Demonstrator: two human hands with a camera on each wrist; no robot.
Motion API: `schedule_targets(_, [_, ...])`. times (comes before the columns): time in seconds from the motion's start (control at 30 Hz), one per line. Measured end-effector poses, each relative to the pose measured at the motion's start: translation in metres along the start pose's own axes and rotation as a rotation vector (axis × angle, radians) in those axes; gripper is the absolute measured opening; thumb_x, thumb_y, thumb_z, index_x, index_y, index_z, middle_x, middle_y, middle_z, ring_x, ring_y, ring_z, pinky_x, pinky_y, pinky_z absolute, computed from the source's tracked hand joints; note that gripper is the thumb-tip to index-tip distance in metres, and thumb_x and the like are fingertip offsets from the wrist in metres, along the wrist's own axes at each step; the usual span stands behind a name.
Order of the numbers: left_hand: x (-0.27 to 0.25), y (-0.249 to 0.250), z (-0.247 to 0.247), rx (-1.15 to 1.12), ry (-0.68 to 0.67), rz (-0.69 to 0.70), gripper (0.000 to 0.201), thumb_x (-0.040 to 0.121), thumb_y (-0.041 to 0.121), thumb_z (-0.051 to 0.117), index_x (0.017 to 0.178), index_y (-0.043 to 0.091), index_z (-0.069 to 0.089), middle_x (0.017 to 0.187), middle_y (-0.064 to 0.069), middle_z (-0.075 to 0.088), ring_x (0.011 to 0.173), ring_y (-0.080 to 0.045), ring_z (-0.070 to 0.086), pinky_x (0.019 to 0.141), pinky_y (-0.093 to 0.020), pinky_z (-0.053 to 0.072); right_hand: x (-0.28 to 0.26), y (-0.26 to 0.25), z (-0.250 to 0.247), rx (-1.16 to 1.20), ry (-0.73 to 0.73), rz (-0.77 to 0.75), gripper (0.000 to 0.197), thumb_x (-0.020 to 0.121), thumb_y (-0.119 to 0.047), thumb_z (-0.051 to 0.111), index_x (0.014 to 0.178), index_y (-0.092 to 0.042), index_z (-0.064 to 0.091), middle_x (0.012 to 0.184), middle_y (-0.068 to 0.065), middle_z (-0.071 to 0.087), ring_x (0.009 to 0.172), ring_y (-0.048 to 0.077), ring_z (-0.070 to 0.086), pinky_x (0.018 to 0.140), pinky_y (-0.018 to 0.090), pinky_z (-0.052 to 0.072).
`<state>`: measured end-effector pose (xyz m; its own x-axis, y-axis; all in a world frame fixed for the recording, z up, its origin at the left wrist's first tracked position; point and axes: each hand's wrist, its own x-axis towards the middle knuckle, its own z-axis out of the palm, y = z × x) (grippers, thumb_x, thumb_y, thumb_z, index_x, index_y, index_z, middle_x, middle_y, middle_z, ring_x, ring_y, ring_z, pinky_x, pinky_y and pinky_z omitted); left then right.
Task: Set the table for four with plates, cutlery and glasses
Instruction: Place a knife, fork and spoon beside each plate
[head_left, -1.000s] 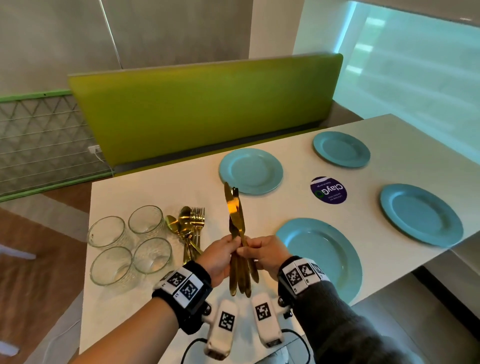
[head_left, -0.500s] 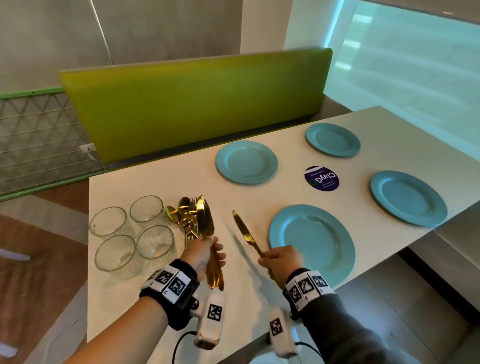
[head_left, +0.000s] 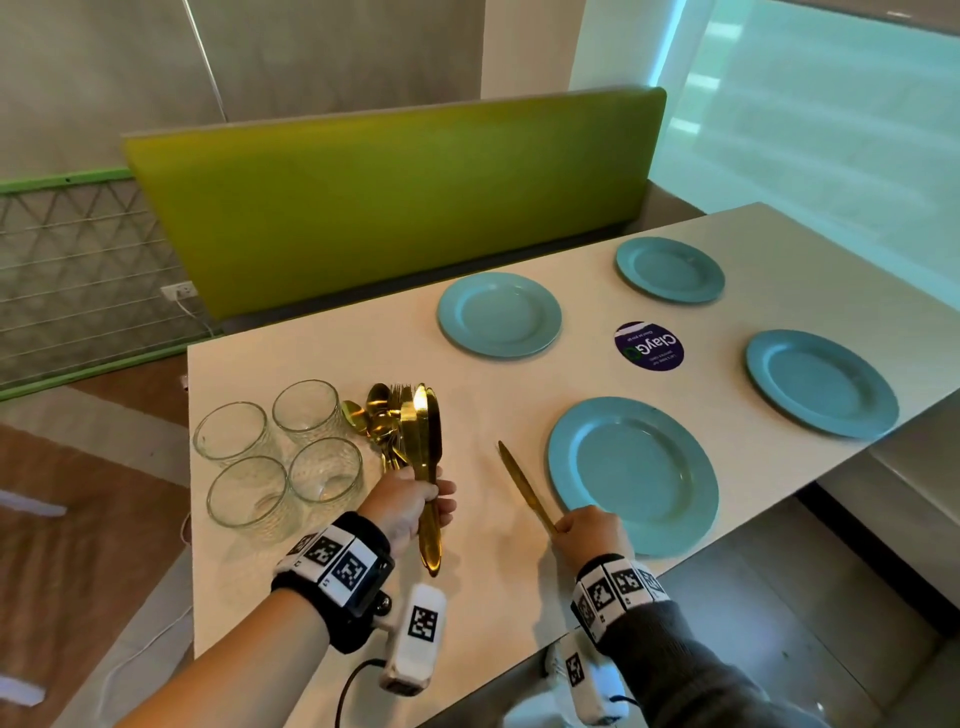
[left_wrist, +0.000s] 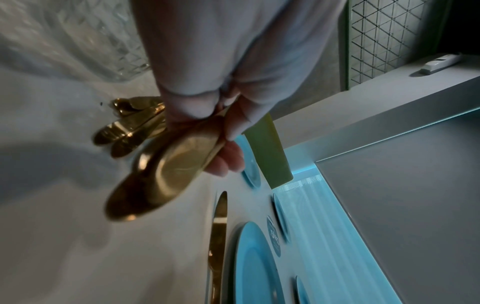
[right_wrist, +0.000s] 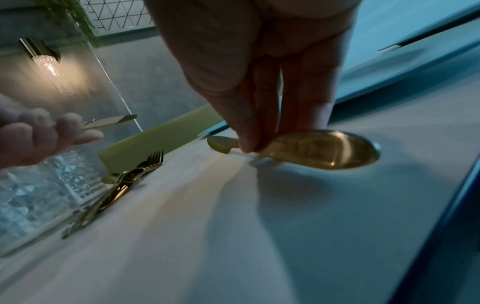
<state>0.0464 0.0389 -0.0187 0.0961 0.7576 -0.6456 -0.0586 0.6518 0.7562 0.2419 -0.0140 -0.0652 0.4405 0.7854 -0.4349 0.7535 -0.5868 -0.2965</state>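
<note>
1. The desk (head_left: 332, 613) is a long pale top with a green bench back (head_left: 395, 202) behind it; it carries everything the task needs.

2. Four blue plates are already out — the near plate (head_left: 634, 475) by the right hand, one to its right (head_left: 821, 382), and two along the far side (head_left: 498, 314) (head_left: 670, 269). The plate step looks done.

3. Four glasses (head_left: 275, 460) stand bunched at the left end of the desk, not yet shared out.

4. A heap of gold spoons and forks (head_left: 382, 421) lies just beside the glasses, also untouched.

5. The left hand (head_left: 410, 506) has its fingers curled tight round a bundle of gold knives (head_left: 428, 467), held upright above the desk, blades up.

6. The right hand (head_left: 584, 532) pinches the handle end of one knife (head_left: 522, 486) between thumb and fingers (right_wrist: 262, 115). The wrist view shows the handle down at the desk surface; the knife lies just beside the left rim of the near plate, not on it.

7. So the step in hand is cutlery — the first knife is being set at the first place.

8. I judge the next move calls for letting go of this knife so it lies flat, then drawing another from the left-hand bundle for the next plate. The far plates need a longer reach.
</note>
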Motion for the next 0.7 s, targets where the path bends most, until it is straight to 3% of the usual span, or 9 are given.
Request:
schedule_targets(0.1, [0.0,-0.002,-0.002,0.028,-0.019,0.015,0.019,0.095,-0.006,0.035,0.101,0.0,0.053,0.081,-0.009,0.061,0.07,-0.019,0.058,0.062,-0.027,0.05,0.003,0.001,0.004,-0.049,0.012,0.038,0.023,0.088,-0.018,0.052,0.101,-0.017,0.072,0.095,0.004,0.068,0.085,0.02,0.065,0.079,0.029,0.056])
schedule_targets(0.17, [0.0,-0.003,-0.003,0.033,-0.035,0.015,0.019,0.095,-0.005,0.037,0.094,0.001,0.054,0.083,-0.008,0.062,0.072,-0.018,0.06,0.063,-0.026,0.051,0.004,0.001,0.006,-0.068,0.027,0.061,0.022,0.089,-0.02,0.053,0.101,-0.017,0.071,0.095,0.004,0.068,0.081,0.019,0.063,0.077,0.03,0.056])
schedule_targets(0.3, [0.0,-0.003,-0.004,0.022,-0.076,0.028,0.016,0.095,-0.004,0.039,0.103,0.0,0.053,0.086,-0.009,0.065,0.074,-0.019,0.063,0.064,-0.026,0.053,0.007,0.002,0.009,-0.079,0.032,0.078,0.02,0.089,-0.023,0.055,0.101,-0.017,0.07,0.094,0.003,0.067,0.087,0.019,0.066,0.079,0.032,0.057])
schedule_targets(0.47, [-0.001,0.001,-0.003,0.046,-0.088,0.035,0.015,0.095,-0.004,0.041,0.095,0.005,0.054,0.087,-0.009,0.065,0.076,-0.02,0.064,0.069,-0.027,0.053,0.01,0.003,0.009,-0.094,0.018,0.074,0.02,0.09,-0.024,0.055,0.101,-0.017,0.07,0.095,0.002,0.067,0.087,0.019,0.066,0.079,0.032,0.056])
schedule_targets(0.57, [0.0,0.002,-0.002,0.036,-0.055,0.038,0.015,0.095,-0.003,0.041,0.093,0.007,0.052,0.088,-0.009,0.062,0.074,-0.018,0.063,0.063,-0.023,0.054,0.009,0.002,0.007,-0.095,0.011,0.075,0.019,0.09,-0.022,0.055,0.101,-0.016,0.069,0.09,0.002,0.065,0.085,0.019,0.065,0.078,0.031,0.056])
schedule_targets(0.7, [-0.002,0.003,0.002,0.059,-0.029,0.031,0.015,0.095,-0.001,0.042,0.108,0.004,0.049,0.093,-0.014,0.06,0.072,-0.018,0.062,0.044,-0.015,0.052,0.007,-0.005,-0.007,-0.095,0.015,0.042,0.02,0.089,-0.023,0.055,0.101,-0.015,0.069,0.089,0.001,0.064,0.08,0.018,0.062,0.077,0.029,0.055])
